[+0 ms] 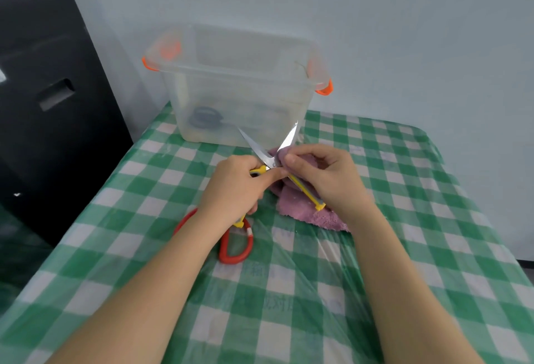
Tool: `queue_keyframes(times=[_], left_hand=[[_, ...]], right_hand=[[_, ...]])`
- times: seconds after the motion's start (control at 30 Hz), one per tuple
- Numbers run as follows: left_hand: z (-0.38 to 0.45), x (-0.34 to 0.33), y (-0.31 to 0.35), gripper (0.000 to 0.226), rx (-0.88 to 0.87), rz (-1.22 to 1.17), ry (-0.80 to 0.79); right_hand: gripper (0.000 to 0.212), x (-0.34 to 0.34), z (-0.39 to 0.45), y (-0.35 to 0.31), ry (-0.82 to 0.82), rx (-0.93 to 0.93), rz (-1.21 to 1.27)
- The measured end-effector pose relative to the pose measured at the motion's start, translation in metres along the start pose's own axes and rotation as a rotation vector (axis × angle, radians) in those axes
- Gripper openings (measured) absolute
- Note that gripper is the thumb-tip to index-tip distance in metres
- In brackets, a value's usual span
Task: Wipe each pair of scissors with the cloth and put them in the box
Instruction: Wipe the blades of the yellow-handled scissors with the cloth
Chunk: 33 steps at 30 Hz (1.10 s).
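your bench (404,262) fills most of the view, covered in a green and white checked cloth under clear plastic. to its left stands a big black case (52,103) against the pale wall. at the far edge of the bench sits the clear box (239,80) with orange latches, and through its wall you can make out a dark pair of scissors (205,119) lying on the bottom.

your left hand (234,187) has its fingers curled round one yellow handle of the yellow scissors (265,158), which you hold above the bench with the blades spread wide, tips pointing toward the box. your right hand (323,178) pinches a fold of the purple cloth (306,210) against the right-hand blade near the pivot; the other yellow handle runs down under that hand. the rest of the cloth lies crumpled on the bench beneath your right hand.

the red scissors (235,245) lie on the bench just under your left wrist, one handle loop in plain view, the blades hidden by your arm.
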State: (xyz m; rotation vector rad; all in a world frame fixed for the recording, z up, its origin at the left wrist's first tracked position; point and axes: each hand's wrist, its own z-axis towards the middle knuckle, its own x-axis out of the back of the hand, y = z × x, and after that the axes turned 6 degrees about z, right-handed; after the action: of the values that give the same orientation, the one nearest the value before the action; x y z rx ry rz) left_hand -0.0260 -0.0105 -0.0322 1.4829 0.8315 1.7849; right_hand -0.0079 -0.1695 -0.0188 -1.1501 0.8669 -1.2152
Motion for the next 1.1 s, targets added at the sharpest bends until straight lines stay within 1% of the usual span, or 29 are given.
queue_keyframes(times=[0.03,0.07,0.2,0.27,0.37,0.47,0.53,0.6,0.67,0.73,0.83,0.9,0.97,1.0,1.1], left_hand=[[0.000,0.000,0.000,0.046,0.002,-0.003,-0.007],[-0.001,0.000,0.000,0.044,0.000,-0.006,-0.012],[-0.001,0.000,0.002,0.037,-0.035,0.020,-0.021],[-0.003,0.000,0.002,0.037,-0.041,0.029,-0.024],[-0.002,0.001,0.003,0.038,-0.023,0.019,-0.033],[0.000,0.002,0.002,0.046,-0.018,0.004,-0.034],[0.000,0.003,0.001,0.048,-0.011,-0.005,-0.036],[0.001,0.004,0.000,0.050,-0.006,-0.002,-0.049],[0.001,0.004,0.000,0.054,-0.005,0.008,-0.058],[0.001,0.004,0.000,0.055,0.001,0.035,-0.064],[0.001,0.004,0.002,0.049,-0.010,0.068,-0.069],[0.001,0.004,0.003,0.048,-0.017,0.083,-0.070],[0.000,0.003,0.002,0.050,-0.021,0.097,-0.067],[0.000,0.004,0.002,0.051,-0.025,0.104,-0.063],[0.000,0.004,0.002,0.051,-0.032,0.129,-0.055]], right_hand=[[0.003,-0.003,0.000,0.003,0.019,0.021,-0.024],[0.003,-0.006,0.000,0.005,0.046,0.038,-0.052],[0.010,-0.014,0.001,0.006,0.142,0.085,-0.106],[0.017,-0.015,0.000,0.008,0.171,0.082,-0.124],[0.016,-0.015,-0.002,0.010,0.210,0.104,-0.142],[0.007,-0.012,-0.004,0.008,0.163,0.142,-0.153],[0.012,-0.006,-0.005,0.005,0.117,0.145,-0.137],[0.009,0.001,-0.004,0.005,0.090,0.108,-0.097],[0.010,0.003,-0.004,0.006,0.100,0.093,-0.082],[0.017,-0.001,-0.006,0.005,0.126,0.110,-0.089],[0.015,-0.007,-0.009,0.005,0.127,0.138,-0.121],[0.019,-0.009,-0.008,0.009,0.152,0.173,-0.206],[0.024,-0.010,-0.007,0.013,0.195,0.248,-0.318],[0.022,-0.011,-0.007,0.014,0.210,0.288,-0.367],[0.003,-0.016,-0.005,0.020,0.236,0.354,-0.450]])
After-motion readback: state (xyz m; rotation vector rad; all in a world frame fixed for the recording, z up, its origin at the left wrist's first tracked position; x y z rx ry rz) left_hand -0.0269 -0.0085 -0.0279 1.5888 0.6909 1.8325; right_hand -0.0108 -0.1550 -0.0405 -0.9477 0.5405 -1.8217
